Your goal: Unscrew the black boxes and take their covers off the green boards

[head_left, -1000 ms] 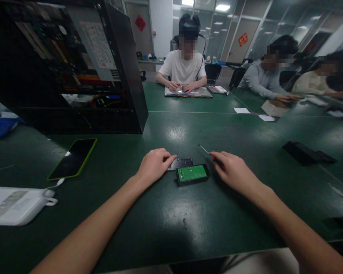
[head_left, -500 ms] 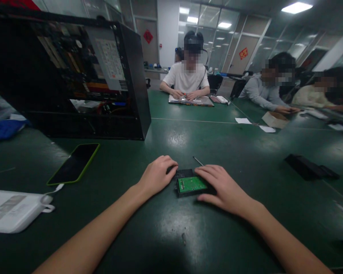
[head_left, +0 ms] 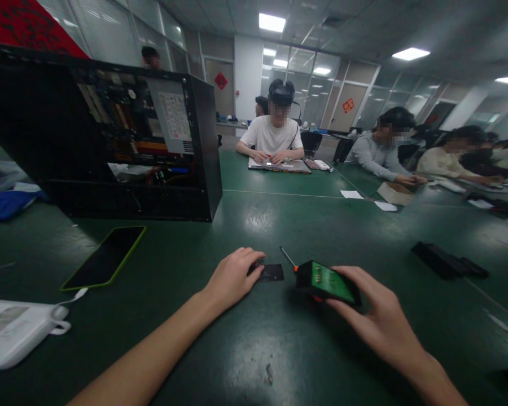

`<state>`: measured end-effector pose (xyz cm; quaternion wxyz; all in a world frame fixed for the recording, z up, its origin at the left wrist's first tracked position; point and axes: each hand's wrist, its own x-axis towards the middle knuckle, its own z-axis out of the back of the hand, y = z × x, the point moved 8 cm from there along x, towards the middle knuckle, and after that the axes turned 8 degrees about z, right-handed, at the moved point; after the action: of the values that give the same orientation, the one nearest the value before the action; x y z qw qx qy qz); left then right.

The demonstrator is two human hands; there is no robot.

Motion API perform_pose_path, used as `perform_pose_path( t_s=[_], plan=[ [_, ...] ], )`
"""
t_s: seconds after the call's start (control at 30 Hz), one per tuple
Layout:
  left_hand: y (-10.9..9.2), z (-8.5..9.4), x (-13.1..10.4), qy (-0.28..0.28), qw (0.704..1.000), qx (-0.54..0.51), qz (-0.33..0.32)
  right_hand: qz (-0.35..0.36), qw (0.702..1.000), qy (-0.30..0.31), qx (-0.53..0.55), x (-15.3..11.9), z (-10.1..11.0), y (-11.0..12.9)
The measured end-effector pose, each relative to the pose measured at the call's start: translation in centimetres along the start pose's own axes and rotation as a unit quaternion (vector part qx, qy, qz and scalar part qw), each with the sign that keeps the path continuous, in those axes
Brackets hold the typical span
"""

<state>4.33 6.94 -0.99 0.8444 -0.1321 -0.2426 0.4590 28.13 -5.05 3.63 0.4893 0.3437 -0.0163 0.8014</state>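
My right hand (head_left: 375,310) grips a black case with a green circuit board (head_left: 332,282) between thumb and fingers, tilted and raised over the table. A screwdriver with an orange part (head_left: 288,259) lies just behind the case, its shaft pointing away to the left. My left hand (head_left: 236,273) rests on the table, its thumb and fingers at the left end of a flat black piece (head_left: 273,273). That piece lies flat, and its left end is hidden by the fingers.
An open black computer case (head_left: 205,152) stands at the left. Nearer are a phone with a green edge (head_left: 105,256) and a white power bank (head_left: 14,332). Black parts (head_left: 444,261) lie at the right. A person in white (head_left: 275,135) sits across the green table (head_left: 254,349).
My right hand has closed on the case with the green board, lifted it and moved it right, away from the flat black piece. More of the screwdriver shows. My left hand stays by the piece.
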Motion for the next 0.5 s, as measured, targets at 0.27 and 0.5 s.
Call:
perform_pose_path(
  t_s=[0.27,0.5],
  plan=[
    [-0.2,0.2,0.1,0.006,1.000,0.019,0.003,-0.253,0.934,-0.081,-0.238,-12.3,15.0,-16.2],
    [0.2,-0.3,0.3,0.021,0.999,0.040,0.012,-0.341,0.881,-0.125,-0.304,-20.9,21.8,-23.4]
  ],
)
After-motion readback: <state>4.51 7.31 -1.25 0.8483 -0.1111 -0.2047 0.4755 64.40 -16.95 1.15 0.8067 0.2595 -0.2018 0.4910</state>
